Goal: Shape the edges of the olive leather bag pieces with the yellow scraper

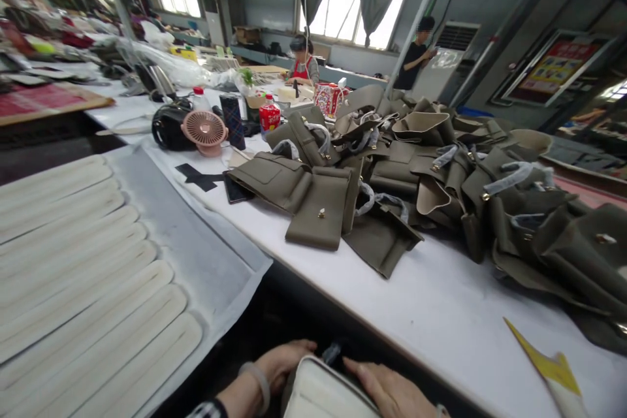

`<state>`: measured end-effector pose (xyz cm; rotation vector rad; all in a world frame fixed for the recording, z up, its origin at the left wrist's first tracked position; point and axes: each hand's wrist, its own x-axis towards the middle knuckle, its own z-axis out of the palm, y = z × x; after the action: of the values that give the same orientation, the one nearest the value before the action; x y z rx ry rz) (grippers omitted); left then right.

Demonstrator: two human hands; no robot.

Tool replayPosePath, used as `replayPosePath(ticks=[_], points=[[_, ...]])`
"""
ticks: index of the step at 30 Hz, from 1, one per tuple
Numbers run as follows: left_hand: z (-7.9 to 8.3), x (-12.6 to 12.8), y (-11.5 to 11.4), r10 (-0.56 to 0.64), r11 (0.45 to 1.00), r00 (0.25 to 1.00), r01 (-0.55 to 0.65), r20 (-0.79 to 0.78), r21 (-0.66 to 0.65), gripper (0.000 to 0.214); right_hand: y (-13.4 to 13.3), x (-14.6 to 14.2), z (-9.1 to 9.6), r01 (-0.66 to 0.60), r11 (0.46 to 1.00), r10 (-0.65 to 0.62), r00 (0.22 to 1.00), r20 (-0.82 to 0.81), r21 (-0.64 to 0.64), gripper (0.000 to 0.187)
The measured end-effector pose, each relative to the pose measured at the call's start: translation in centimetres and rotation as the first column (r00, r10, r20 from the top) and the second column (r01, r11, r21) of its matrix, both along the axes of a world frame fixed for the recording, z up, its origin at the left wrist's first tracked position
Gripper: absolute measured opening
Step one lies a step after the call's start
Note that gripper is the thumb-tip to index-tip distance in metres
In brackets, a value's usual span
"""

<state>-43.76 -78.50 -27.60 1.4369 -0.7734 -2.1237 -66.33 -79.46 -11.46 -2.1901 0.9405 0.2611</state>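
Note:
At the bottom of the view, below the table edge, my left hand (280, 360) and my right hand (386, 388) hold a stack of cream padded strips (321, 392) between them. The left hand's fingers curl round the stack's left end. The right hand lies along its right side with the thumb on top. Something small and dark (332, 353) shows just behind the stack; I cannot make it out.
Several cream strips (88, 274) lie in a row on grey fabric at the left. A heap of olive leather bag parts (441, 176) covers the white table (441, 313). A pink fan (204, 130), a phone (236, 189), bottles and two people stand farther back.

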Motion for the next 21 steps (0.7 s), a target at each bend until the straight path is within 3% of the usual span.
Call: replayPosePath(ticks=[3,7,15,21], points=[[-0.7,-0.2,-0.4,0.068,0.993,0.998,-0.065,-0.02,0.098,0.036,-0.3,0.7,0.1,-0.087,0.996,0.087,0.995,-0.044,0.011,0.061],[-0.7,-0.3,-0.6,0.142,0.982,0.989,-0.136,-0.04,0.13,0.035,-0.7,2.3,0.3,-0.063,0.997,0.064,0.998,-0.016,0.045,0.061],[-1.3,-1.3,0.2,0.238,0.965,0.966,-0.222,-0.104,0.138,0.016,-0.9,4.8,-2.9,-0.057,0.997,0.059,0.998,-0.036,0.058,0.058],[-1.8,-1.6,-1.4,0.322,0.934,0.943,-0.302,-0.081,0.193,0.014,-1.3,8.2,1.0,-0.065,0.986,0.07,0.997,-0.029,0.152,0.069]])
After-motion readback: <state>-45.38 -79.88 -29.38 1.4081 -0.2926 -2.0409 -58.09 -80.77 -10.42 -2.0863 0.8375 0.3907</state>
